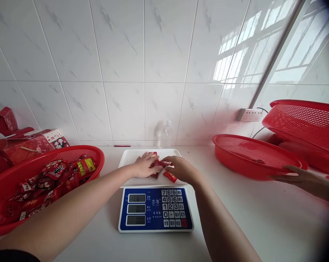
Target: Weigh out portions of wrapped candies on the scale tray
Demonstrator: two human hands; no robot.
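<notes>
On the white tray [128,156] of a digital scale [156,209], my two hands meet over several small red snack packets [170,177]. My left hand [146,165] reaches in from the left, its fingers spread over the packets and its thumb towards my right hand. My right hand [182,169] has bent fingers, with a red packet [164,163] at the fingertips. Parts of the packets lie hidden under both hands. The scale's blue panel faces me, with three small displays at left and a keypad at right.
At left stands a red basket [99,160] full of red packets, with red gift boxes [30,143] behind. Another person's hand [297,176] touches a red basket [235,160] at right; more red baskets [303,120] stand beyond. A clear bottle [167,134] and a power strip [250,115] are by the wall.
</notes>
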